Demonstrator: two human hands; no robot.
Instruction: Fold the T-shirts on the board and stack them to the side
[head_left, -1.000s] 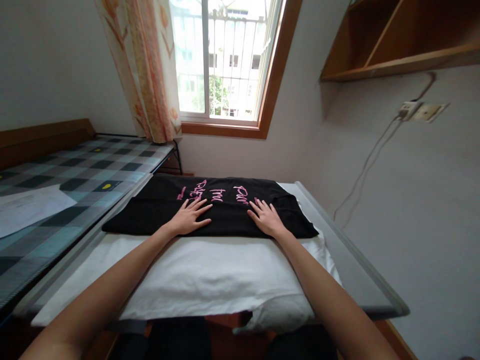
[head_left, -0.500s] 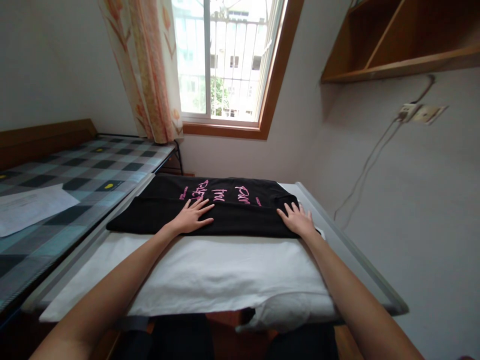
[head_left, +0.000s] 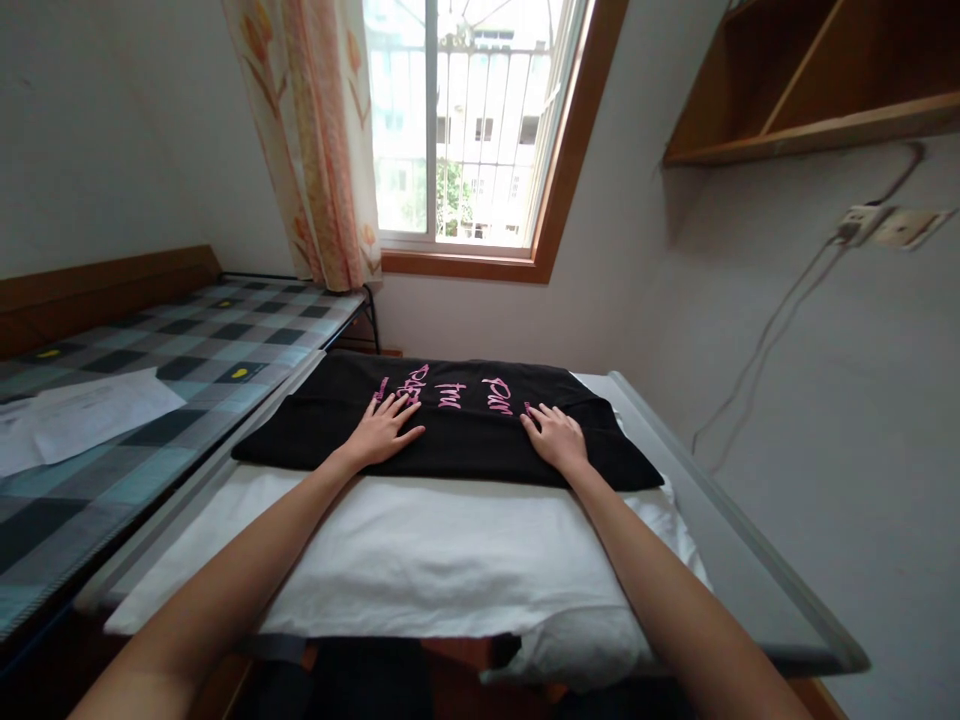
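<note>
A: From the left: the left hand (head_left: pixel 381 432), palm down on the black garment (head_left: pixel 450 452), fingers spread wide over the end of the pink lettering (head_left: pixel 448 396)!

B: And farther right, the right hand (head_left: pixel 555 438), fingers a little apart, pinching nothing. Where's that garment?

A: Across the middle of the surface (head_left: pixel 757 545), white garment (head_left: pixel 450 550) showing along its near and right sides. Done so far: the black one's near side looks folded over, lying almost smooth.

B: Left undone, I'd judge: the white one, spread wide, its near right part bunched and drooping off the near edge.

A: Round the room! Left, a checked mattress (head_left: pixel 187 345) bearing papers (head_left: pixel 97 415); then a flowered curtain (head_left: pixel 330 150).

B: Far side, a bright window (head_left: pixel 480 130); right, the pale surface's bare strip, an open wooden shelf (head_left: pixel 795 130) high up, and a wall socket (head_left: pixel 862 222) trailing its cable (head_left: pixel 765 335).
</note>
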